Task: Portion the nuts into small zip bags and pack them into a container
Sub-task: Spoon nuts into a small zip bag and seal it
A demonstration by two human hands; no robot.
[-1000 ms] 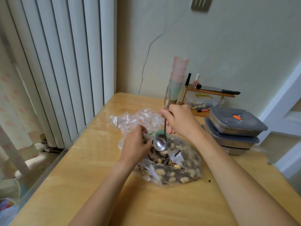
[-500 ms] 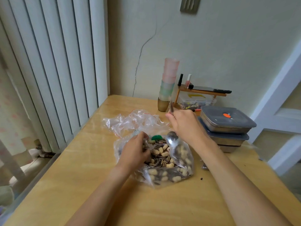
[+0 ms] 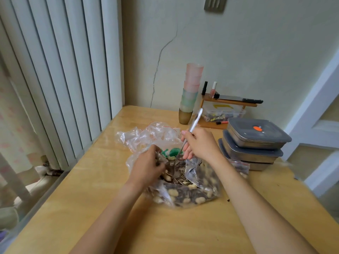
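Note:
A large clear plastic bag [image 3: 192, 197] of mixed nuts and striped seeds lies open in the middle of the wooden table [image 3: 95, 198]. My left hand [image 3: 148, 166] grips the bag's left rim and holds its mouth open. My right hand [image 3: 200, 142] grips the handle of a metal spoon [image 3: 194, 121], whose bowl is dipped down among the nuts. Something green [image 3: 174, 151] shows at the bag's far edge. Empty clear bags with red zip lines [image 3: 152, 133] lie crumpled behind it. One small filled zip bag [image 3: 240, 166] lies right of my right forearm.
Three stacked steel containers with grey lids [image 3: 256, 136] stand at the right. A stack of pastel cups [image 3: 190, 92] and a small wooden shelf [image 3: 229, 103] with bottles and a box of small items stand against the wall. White vertical blinds [image 3: 58, 70] run along the left edge.
The spoon, held upright above the bag a second ago, has come down with its bowl now among the nuts. My left hand has stayed on the bag's rim.

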